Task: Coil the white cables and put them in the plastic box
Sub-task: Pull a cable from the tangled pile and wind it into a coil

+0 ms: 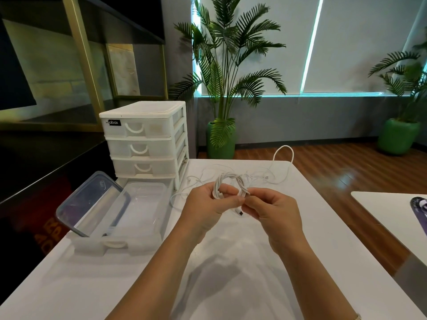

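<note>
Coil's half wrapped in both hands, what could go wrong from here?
1. The plug end hangs free below the hands; the coiled cable may spring open once released.
2. Loose cables lie tangled just behind and could snag.
3. The plastic box sits in the pulled-out drawer, lid propped alongside.

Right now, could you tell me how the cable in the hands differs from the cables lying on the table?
The held cable is wound into a compact coil, gripped by the left hand and right hand; the loose cables sprawl in open loops on the table, untouched. The held one is raised; the others lie flat. All are white.
</note>
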